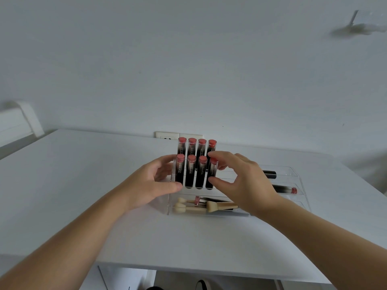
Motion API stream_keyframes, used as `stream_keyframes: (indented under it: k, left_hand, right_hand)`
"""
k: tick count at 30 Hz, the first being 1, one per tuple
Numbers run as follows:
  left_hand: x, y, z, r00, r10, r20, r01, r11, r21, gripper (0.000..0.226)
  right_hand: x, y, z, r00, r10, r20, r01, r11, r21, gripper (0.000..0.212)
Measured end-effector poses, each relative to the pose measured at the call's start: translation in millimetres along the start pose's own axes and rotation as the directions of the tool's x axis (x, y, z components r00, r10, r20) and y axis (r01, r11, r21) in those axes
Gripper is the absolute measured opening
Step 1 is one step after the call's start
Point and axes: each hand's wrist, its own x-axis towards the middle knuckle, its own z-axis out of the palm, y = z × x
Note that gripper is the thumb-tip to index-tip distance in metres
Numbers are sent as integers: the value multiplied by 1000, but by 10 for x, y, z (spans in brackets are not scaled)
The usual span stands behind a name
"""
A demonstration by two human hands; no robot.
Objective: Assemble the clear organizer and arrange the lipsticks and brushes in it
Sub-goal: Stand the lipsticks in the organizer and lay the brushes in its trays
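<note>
Eight upright lipsticks (191, 162), two more lying flat (284, 189), one clear organizer (293, 171), several brushes (211, 206).

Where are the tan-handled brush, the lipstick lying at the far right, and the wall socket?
tan-handled brush (225, 205): head view, on its handle.
lipstick lying at the far right (285, 189): head view, mid-tube.
wall socket (167, 135): head view, on its plate.

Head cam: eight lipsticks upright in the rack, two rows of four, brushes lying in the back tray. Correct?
Not quite. The head view shows the brushes lying in the front tray of the clear organizer, nearest the person, not the back one. The rest holds: eight lipsticks stand upright in two rows of four.
</note>
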Motion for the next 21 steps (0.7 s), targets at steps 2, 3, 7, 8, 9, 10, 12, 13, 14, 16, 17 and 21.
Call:
stream_keyframes:
  k: [2,3,7,8,9,10,12,13,14,16,17,21]
  left_hand:
    - [-1,-6,-4,1000,3,2,-3,1000,1,76]
    - [-1,-8,-5,1000,4,4,-4,1000,3,75]
    - [8,-16,-8,1000,2,4,-2,1000,9,78]
    - [10,-16,-9,1000,1,5,-1,1000,10,78]
    - [11,-16,-10,1000,2,6,-2,1000,10,78]
    - [11,-17,-11,1000,2,6,-2,1000,9,77]
    - [9,-15,-8,1000,-2,2,2,1000,7,77]
    - [8,-15,-7,1000,-3,0,3,1000,6,78]
    - [6,-16,-6,1000,-3,1,3,1000,3,78]
    - [2,-13,-5,1000,-4,3,4,1000,0,78]
    - [0,-10,-6,1000,-4,5,4,1000,1,79]
    - [2,8,-2,1000,-3,7,3,1000,13,82]
  right_hand:
    - [-2,8,4,1000,11,11,-11,1000,12,54]
    - [-2,11,5,1000,20,17,-20,1000,17,54]
    - [5,16,6,998,53,37,-54,998,35,54]
    - [3,14,7,998,56,39,-58,998,39,54]
    - [2,14,7,997,58,42,-60,997,42,53]
    - [-2,16,7,997,60,46,-62,997,42,53]
    - [-5,20,8,996,66,53,-69,997,44,53]
    - [-5,21,7,996,71,54,-74,996,47,53]
    - [-2,20,7,996,76,55,-79,996,50,53]
    - [2,20,8,995,78,60,-82,995,52,53]
    - [1,20,9,995,79,62,-82,995,52,53]
    - [-5,23,7,994,87,68,-90,995,51,53]
